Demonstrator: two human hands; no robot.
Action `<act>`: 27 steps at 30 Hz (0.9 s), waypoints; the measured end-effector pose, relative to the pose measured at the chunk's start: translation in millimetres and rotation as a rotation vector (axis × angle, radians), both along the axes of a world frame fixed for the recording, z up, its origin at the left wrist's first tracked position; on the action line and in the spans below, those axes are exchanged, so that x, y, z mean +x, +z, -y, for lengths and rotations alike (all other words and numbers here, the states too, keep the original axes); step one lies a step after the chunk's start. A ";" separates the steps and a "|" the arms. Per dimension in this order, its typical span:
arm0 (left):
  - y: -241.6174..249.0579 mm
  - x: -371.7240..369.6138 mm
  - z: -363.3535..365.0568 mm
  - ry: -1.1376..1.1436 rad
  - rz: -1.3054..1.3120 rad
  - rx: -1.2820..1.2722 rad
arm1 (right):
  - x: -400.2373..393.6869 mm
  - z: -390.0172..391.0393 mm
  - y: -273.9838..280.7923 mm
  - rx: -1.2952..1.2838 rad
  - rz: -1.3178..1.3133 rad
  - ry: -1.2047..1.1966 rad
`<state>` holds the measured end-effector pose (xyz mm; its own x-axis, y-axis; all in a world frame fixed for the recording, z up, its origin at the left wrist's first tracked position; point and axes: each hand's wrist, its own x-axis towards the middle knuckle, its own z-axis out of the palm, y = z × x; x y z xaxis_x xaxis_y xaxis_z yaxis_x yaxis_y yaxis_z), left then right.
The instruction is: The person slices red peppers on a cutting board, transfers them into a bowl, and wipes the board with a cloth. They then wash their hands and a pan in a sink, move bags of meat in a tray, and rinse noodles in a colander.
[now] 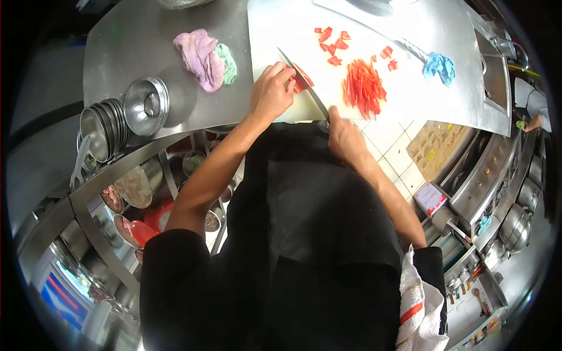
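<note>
A steel tabletop [129, 52] spreads across the far side of the scene, and on its middle and right lies a white cutting board [298, 29]. At the tabletop's near left, beyond the board's edge, nested metal bowls [146, 106] sit close to the rim; farther off, a pink cloth [201, 58] is heaped against a smaller green cloth [226, 63]. Glare washes out the board's far right, so the tool lying beside a blue cloth [439, 67] there is hard to make out.

The right hand [345, 137], near the board's front edge, has its grip wrapped tightly about the handle of a knife [315, 97], whose long axis runs from near right to far left, tip away. The left hand [273, 89] comes in from the left, its grip bunched, fingers bent, pinning a red piece [299, 87] to the board. That piece lies at the left grip's right side, far and to the left of the right grip; the left hand is the nearer. The blade stands across it, close beside the bent fingers.

To the right of the knife lies a pile of red strips [364, 89], with small red scraps [341, 43] scattered beyond.
</note>
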<state>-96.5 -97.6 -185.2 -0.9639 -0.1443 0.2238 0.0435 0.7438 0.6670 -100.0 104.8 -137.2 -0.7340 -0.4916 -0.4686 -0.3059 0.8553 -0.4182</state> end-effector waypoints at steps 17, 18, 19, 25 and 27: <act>-2.7 -44.8 20.7 -0.379 -0.138 -0.155 | 1.4 -24.4 37.3 0.044 -0.078 -0.092; -4.0 -46.4 18.8 -0.384 -0.140 -0.152 | 5.8 -28.5 39.3 0.047 -0.079 -0.097; -5.3 -47.3 17.8 -0.318 -0.139 -0.151 | 8.9 -32.8 40.8 0.078 -0.039 -0.121; -13.9 -44.7 19.2 -0.232 -0.182 -0.106 | 21.0 -46.9 40.6 0.142 0.041 -0.142; -16.6 -46.1 18.8 -0.229 -0.202 -0.072 | 22.3 -48.5 33.4 0.133 0.050 -0.142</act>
<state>-142.7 -116.4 -201.8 -0.9046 0.0943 0.4156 0.3413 0.7443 0.5741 -77.7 153.3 -103.8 -0.7655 -0.3162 -0.5605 -0.1599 0.9371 -0.3103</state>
